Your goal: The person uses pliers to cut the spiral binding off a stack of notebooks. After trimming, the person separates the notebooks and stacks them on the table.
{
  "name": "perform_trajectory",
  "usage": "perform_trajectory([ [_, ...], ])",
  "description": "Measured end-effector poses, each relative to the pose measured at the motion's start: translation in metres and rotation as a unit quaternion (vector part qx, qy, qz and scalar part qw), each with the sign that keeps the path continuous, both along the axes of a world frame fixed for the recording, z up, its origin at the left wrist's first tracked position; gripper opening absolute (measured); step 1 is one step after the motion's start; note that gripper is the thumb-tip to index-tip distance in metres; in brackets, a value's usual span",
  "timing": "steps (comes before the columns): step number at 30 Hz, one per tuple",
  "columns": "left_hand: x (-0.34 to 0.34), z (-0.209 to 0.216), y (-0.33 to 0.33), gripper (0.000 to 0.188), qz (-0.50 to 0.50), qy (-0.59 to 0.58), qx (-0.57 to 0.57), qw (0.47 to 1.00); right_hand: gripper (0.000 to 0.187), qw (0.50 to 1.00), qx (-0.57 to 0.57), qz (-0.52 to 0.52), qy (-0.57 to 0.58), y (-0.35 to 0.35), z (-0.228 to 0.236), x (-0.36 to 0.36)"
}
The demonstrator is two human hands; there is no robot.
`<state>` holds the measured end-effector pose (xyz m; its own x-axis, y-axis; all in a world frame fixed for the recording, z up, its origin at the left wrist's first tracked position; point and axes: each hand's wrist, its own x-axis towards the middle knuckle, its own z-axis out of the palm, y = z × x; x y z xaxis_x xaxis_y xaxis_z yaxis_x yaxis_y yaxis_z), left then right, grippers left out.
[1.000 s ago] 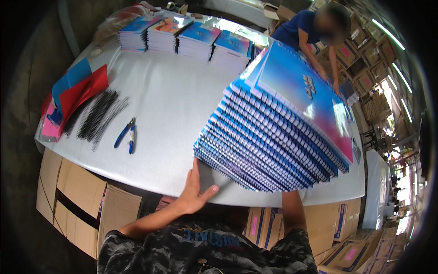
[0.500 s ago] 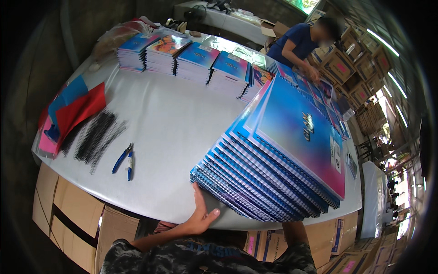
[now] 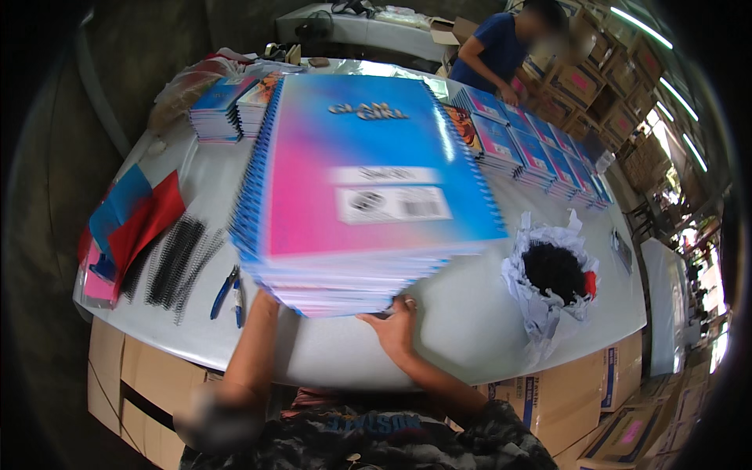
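A thick stack of spiral-bound notebooks (image 3: 360,180) with blue-and-pink covers fills the middle of the view, tilted toward me above the table. Blue wire spines show along its left and right sides. My left hand (image 3: 267,301) is at the lower left of the stack, its fingers hidden behind the notebooks. At the lower right edge, my right hand (image 3: 395,323) grips the stack from below, thumb and fingertips partly showing. Both forearms reach up from the lower edge.
Notebook piles (image 3: 215,113) stand at the far left, more piles (image 3: 540,153) at the right. Blue-handled cutters (image 3: 227,296), black spiral wires (image 3: 176,258) and coloured sheets (image 3: 133,223) lie left. Crumpled paper holding black scraps (image 3: 552,270) sits right. A co-worker (image 3: 501,55) stands at the far side.
The stack has swung left and turned so its top cover faces me. My right hand, hidden before, now shows at its lower edge; my left has moved left. The crumpled paper has come into view.
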<state>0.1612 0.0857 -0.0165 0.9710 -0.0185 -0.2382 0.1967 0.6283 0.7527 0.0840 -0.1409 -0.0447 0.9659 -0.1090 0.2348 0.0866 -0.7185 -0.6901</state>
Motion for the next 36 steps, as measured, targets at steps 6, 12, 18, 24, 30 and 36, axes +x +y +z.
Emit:
perform_trajectory([
  [6,0.029,0.008,0.062,0.073,0.046,0.029,0.035,0.998,0.062,0.999,-0.021,0.03,0.01,0.066,0.008,-0.033],
  [12,0.051,0.047,0.117,0.07,0.057,-0.029,0.14,0.988,0.036,0.951,0.212,0.168,0.151,0.011,0.015,0.0],
  [18,0.02,0.217,0.089,0.093,0.004,-0.125,0.189,0.974,0.072,0.728,0.627,0.211,0.18,-0.02,0.189,0.042],
  [24,0.006,0.254,0.057,0.107,-0.062,-0.202,0.345,0.915,0.081,0.627,0.678,0.309,0.227,-0.003,0.267,0.053],
  [30,0.009,0.26,0.021,0.106,-0.234,-0.26,0.367,0.862,0.069,0.619,0.715,0.268,0.183,-0.017,0.257,0.064],
  [36,-0.004,0.259,-0.016,0.099,-0.264,-0.298,0.377,0.836,0.06,0.644,0.7,0.243,0.189,-0.05,0.234,0.06],
])
